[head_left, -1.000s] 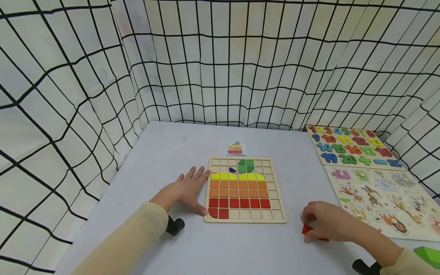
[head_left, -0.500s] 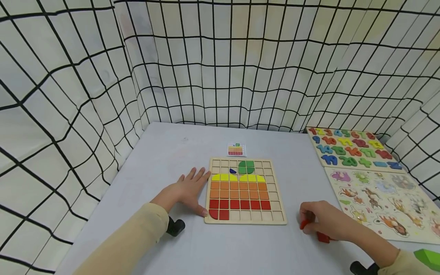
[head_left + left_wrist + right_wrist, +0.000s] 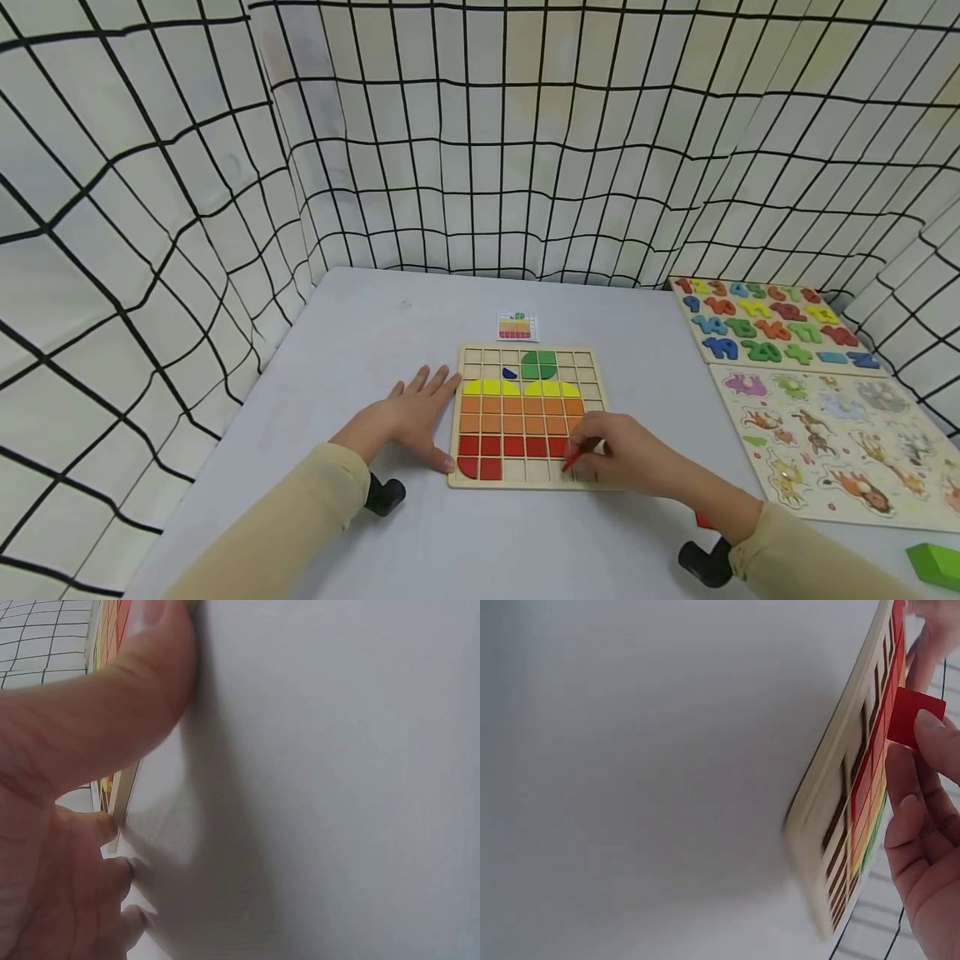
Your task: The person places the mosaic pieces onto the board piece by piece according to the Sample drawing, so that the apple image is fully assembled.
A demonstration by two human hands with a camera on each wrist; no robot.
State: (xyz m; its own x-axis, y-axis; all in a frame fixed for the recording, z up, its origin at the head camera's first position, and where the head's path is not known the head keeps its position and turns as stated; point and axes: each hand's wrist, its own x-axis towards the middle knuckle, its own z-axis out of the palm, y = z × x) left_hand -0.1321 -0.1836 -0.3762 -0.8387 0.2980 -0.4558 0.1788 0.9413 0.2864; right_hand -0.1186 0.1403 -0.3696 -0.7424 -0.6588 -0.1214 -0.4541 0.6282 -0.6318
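A wooden grid board point(image 3: 536, 482) lies on the white table with red, orange, yellow, green and blue tiles in its cells. My left hand point(image 3: 405, 417) rests flat at its left edge, fingers spread and thumb touching the lower left corner. Over the lower right of the board, my right hand point(image 3: 626, 450) pinches a red square tile point(image 3: 915, 716) between thumb and fingers, tilted above the bottom row. In the head view that tile shows only as a thin edge. The bottom row's left end bears a rounded red tile point(image 3: 467, 468) and a red square tile point(image 3: 491, 469).
A small picture card point(image 3: 517, 327) lies behind the board. On the right are a number puzzle point(image 3: 772, 321) and an animal puzzle point(image 3: 832, 442). A red piece point(image 3: 703, 521) lies partly hidden by the right wrist; a green block point(image 3: 933, 565) sits at the right edge. Black netting surrounds the table.
My right hand has picked up a red square tile from the table on the right and moved left with it over the board. The left hand has stayed in place.
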